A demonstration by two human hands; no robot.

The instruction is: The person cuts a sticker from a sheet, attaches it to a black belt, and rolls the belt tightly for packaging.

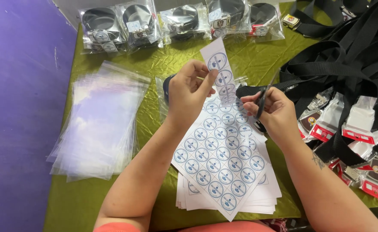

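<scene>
Narrow strip of round blue-and-white labels (221, 73), paper, held upright above the table. Left hand (189, 92) pinches its upper edge between thumb and fingertips. Right hand (271, 112) has fingers closed through the handles of dark scissors (264, 96), blades pointing up toward the strip's lower end.

Progress, my read: one column looks cut off the top label sheet (221, 161); most of that grid is intact, and a stack of sheets sits under it.

Five clear bags with coiled black belts (184, 19) line the far edge. Stack of empty glossy plastic bags (96, 124) on the left. Pile of loose black webbing belts (348, 64) and bagged buckles (361, 124) on the right. Crinkled olive-green table cover (81, 206).
</scene>
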